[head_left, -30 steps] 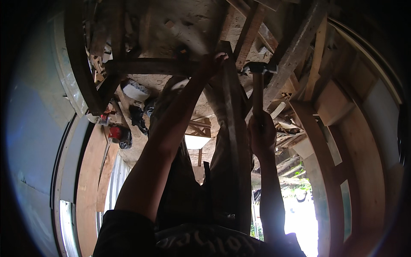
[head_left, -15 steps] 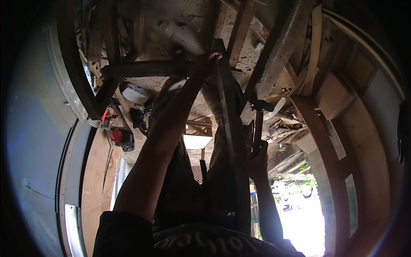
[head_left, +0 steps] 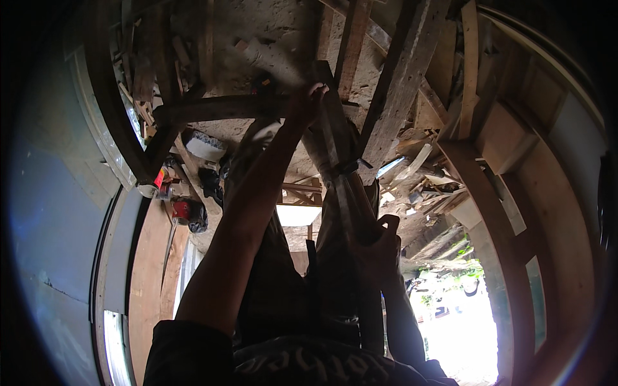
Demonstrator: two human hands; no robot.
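A long dark wooden beam (head_left: 333, 125) runs from my lap away from me, over my right leg. My left hand (head_left: 306, 106) is wrapped round its far end, arm stretched out. My right hand (head_left: 376, 251) is closed round the wooden handle of a hammer (head_left: 347, 168). The hammer's dark head lies over the beam, about midway between my hands; whether it touches the wood, I cannot tell. Another dark beam (head_left: 219, 108) stretches crosswise to the left from near my left hand.
Thick timbers (head_left: 409, 74) lean at the far right, with wood scraps (head_left: 444, 193) below them. To the left are a red can (head_left: 182, 211) and a pale block (head_left: 205, 145). A wooden frame (head_left: 492, 222) borders the right side, a pale panel (head_left: 51, 193) the left.
The hammer has swung leftward from beside the beam to over it, and my right hand has shifted slightly left. My left hand still grips the beam's far end.
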